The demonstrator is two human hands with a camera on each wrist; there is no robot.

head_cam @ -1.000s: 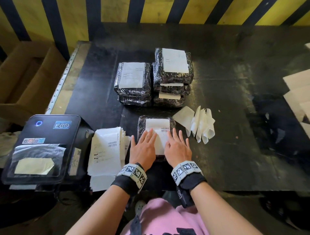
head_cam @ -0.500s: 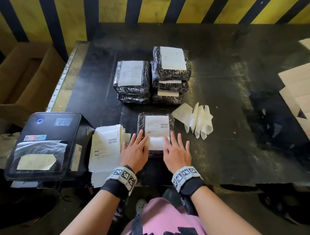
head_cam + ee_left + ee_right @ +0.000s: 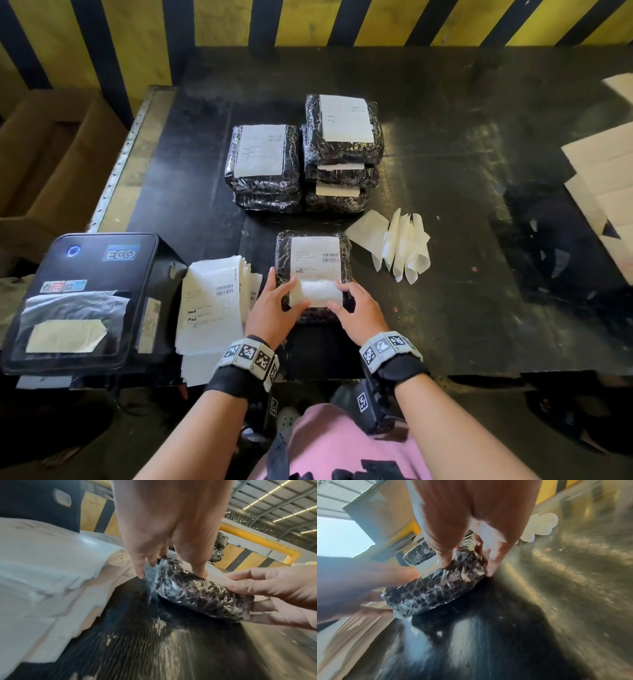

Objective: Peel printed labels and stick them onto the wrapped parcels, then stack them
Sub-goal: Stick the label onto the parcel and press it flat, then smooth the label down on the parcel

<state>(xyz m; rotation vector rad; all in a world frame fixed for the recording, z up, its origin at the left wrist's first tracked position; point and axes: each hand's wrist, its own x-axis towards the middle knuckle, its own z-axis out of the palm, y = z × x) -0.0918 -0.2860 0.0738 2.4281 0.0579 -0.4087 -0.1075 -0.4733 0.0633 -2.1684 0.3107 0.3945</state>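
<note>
A black film-wrapped parcel [image 3: 313, 274] with a white printed label [image 3: 315, 270] on top lies near the table's front edge. My left hand [image 3: 275, 305] grips its near left corner, thumb on top and fingers down the side. My right hand [image 3: 356, 308] grips the near right corner the same way. In the left wrist view the parcel [image 3: 202, 596] has its near edge tilted up off the table, and in the right wrist view the parcel [image 3: 436, 588] sits between both hands. Two stacks of labelled parcels [image 3: 263, 164] [image 3: 342, 150] stand behind it.
A black label printer [image 3: 82, 301] sits at the front left, with a pile of printed labels [image 3: 212, 308] beside it. Peeled backing papers [image 3: 394, 245] lie right of the parcel. Flat cardboard [image 3: 606, 171] lies at the right edge; a cardboard box [image 3: 51, 154] stands left of the table.
Both hands slid back from pressing flat on the label to the parcel's near corners, and their fingers have curled round it. The near edge has come up.
</note>
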